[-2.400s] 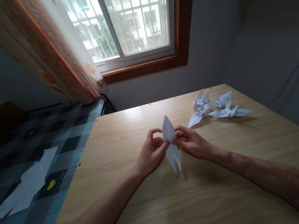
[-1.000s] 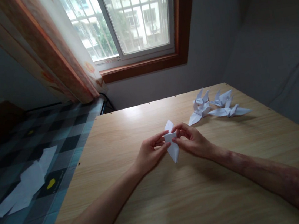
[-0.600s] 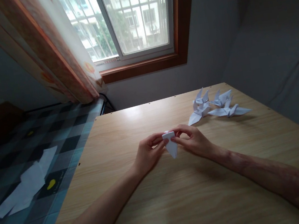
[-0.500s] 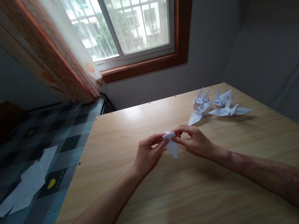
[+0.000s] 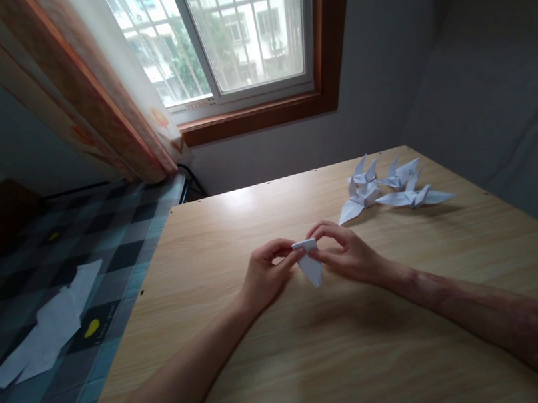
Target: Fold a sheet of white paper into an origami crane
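A small piece of folded white paper is held between my two hands above the middle of the table. It has a flat folded top edge and tapers to a point at the bottom. My left hand pinches its left upper corner between thumb and fingers. On the other side, my right hand pinches the right upper corner, the fingertips partly covering the paper. Several white origami cranes stand grouped beyond my right hand, wings spread.
The wooden table spreads under my arms. To the left, a bed with a checked cover bears loose white paper pieces. A patterned curtain hangs beside the window behind the table.
The folded paper has turned slightly in my fingers, its top edge showing more squarely. My right hand's fingers have shifted a little up and left; both hands keep hold of it.
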Available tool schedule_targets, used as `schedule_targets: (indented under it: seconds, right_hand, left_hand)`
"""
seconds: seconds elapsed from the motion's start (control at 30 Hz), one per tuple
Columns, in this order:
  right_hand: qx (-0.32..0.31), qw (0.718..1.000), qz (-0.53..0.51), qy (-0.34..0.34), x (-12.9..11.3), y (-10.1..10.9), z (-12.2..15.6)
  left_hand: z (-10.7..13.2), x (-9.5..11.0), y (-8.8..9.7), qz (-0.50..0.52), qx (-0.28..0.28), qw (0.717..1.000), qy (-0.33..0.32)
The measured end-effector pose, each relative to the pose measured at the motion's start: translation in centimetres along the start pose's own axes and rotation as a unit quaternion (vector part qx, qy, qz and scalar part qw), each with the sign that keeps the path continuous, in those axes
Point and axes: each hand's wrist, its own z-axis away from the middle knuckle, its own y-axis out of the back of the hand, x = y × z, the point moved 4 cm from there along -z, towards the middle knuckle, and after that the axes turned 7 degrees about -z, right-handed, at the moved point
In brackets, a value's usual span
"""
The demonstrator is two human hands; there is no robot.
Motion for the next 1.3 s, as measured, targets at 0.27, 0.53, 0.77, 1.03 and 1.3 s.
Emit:
schedule_targets:
  seconds: [0.27, 0.53, 0.77, 1.03, 1.3]
  right_hand:
    - [-0.031, 0.988, -0.117, -0.100, 1.8, -0.8, 0.5]
    - [-0.034, 0.976, -0.162, -0.142, 2.3, -1.1, 0.5]
    - [0.025, 0.975, -0.164, -0.148, 2.9, -0.6, 0.2]
    - [-0.003, 0.981, -0.129, -0.146, 3.0, -0.5, 0.3]
    - [0.034, 0.993, -0.045, -0.106, 2.5, -0.2, 0.5]
  left_hand:
    - [-0.1, -0.6, 0.0, 0.058, 0.038, 0.997, 0.042]
    - [-0.3, -1.1, 0.0, 0.081, 0.027, 0.993, 0.076]
    - [-0.4, -1.6, -0.4, 0.070, -0.016, 0.994, 0.085]
    - [-0.2, -1.0, -0.6, 0.090, -0.022, 0.993, 0.070]
    - [-0.3, -1.1, -0.4, 0.084, 0.015, 0.994, 0.065]
